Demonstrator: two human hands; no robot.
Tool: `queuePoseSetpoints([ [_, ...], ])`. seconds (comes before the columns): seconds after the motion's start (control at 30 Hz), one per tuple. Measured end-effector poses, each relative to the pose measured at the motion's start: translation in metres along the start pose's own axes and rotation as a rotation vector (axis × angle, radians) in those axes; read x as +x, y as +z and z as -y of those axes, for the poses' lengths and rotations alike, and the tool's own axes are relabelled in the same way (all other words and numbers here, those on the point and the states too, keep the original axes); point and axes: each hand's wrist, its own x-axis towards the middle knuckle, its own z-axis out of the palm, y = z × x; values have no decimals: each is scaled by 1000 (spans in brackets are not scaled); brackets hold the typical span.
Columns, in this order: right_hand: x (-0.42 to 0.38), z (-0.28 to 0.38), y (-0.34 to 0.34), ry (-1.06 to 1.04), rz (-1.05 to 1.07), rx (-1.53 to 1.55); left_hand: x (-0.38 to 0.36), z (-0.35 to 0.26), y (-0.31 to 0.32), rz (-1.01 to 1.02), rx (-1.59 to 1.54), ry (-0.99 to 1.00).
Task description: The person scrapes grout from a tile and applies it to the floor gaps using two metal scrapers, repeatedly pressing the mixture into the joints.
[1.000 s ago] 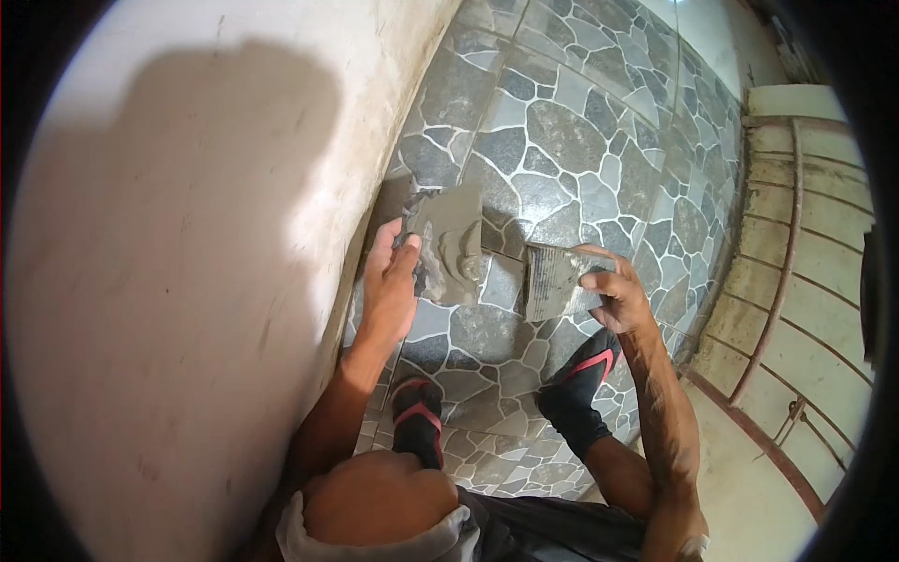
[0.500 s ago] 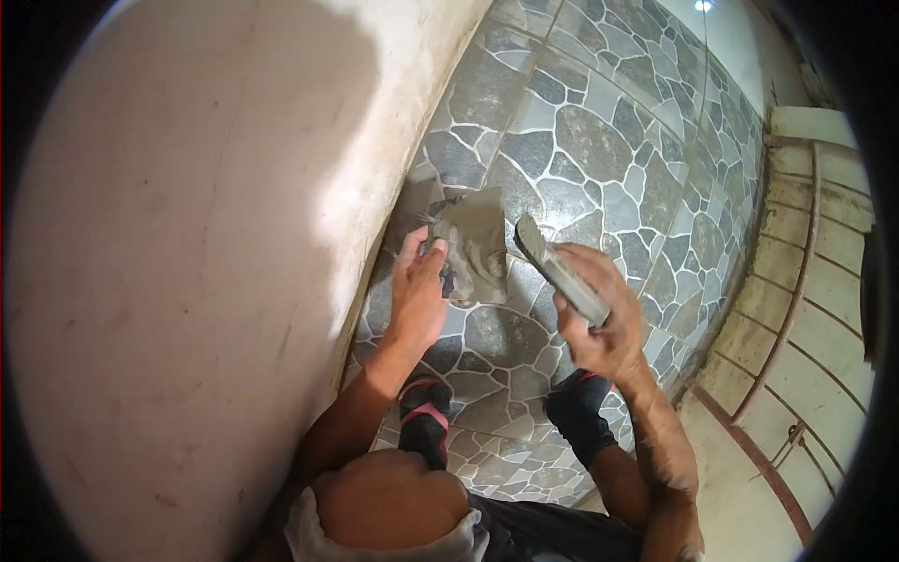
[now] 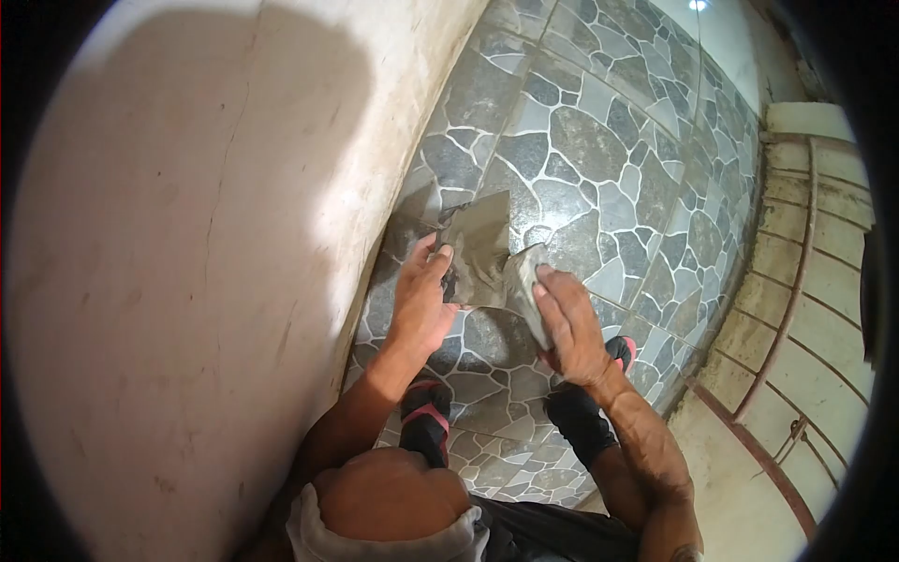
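My left hand point(image 3: 423, 298) is closed on the left edge of a flat square piece point(image 3: 482, 245), which is smeared with wet grey paste. Its thumb and fingers grip the rim. My right hand point(image 3: 571, 328) wraps round a trowel-like tool point(image 3: 530, 288) coated in the same grey material. The tool is tilted, with its upper end beside the right edge of the square piece. Whether the two touch is hard to tell.
A pale, stained wall point(image 3: 215, 281) rises on the left. Stone-patterned tiles point(image 3: 590, 140) cover the floor. My feet in dark socks and sandals point(image 3: 426, 421) stand below. On the right is a rusty metal railing point(image 3: 791, 309).
My right hand has turned the tool and brought it down and left, close to the square piece. My left hand keeps its hold, with the piece shifted slightly.
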Motion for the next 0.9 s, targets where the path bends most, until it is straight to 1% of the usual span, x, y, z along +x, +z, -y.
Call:
queuePoseSetpoints([
  [0.03,-1,-5,-4,36,43,-8,0,-1,1,-23,-4,0],
  [0.13,-3,-12,-4,325,-98,305,-1,-7,2,43,48,51],
  [0.17,-4,-6,-3,580,-165,469,0,-7,-1,43,75,55],
  [0.27,5,-7,-16,940,-320,926,4,-9,-9,31,134,63],
  [0.3,8,-8,-18,957,-401,1090,4,-9,-9,18,133,62],
  [0.4,15,-12,-25,928,-457,1427,3,-6,-11,8,128,72],
  [0.5,23,-11,-28,964,-481,1530,0,-6,-9,-9,133,64],
  [0.6,28,-12,-28,1001,-496,1561,1,-2,-16,-40,141,69],
  [0.7,30,-35,-30,979,-312,1135,8,7,-25,-41,148,111],
  [0.73,39,-46,-33,938,-210,883,7,11,-28,-40,153,124],
  [0.8,72,-81,-42,841,-23,379,5,21,-36,-1,256,137],
  [0.87,103,-132,-33,709,-89,189,4,34,-44,33,386,157],
  [0.9,119,-164,-29,649,-53,105,-1,33,-39,40,555,226],
])
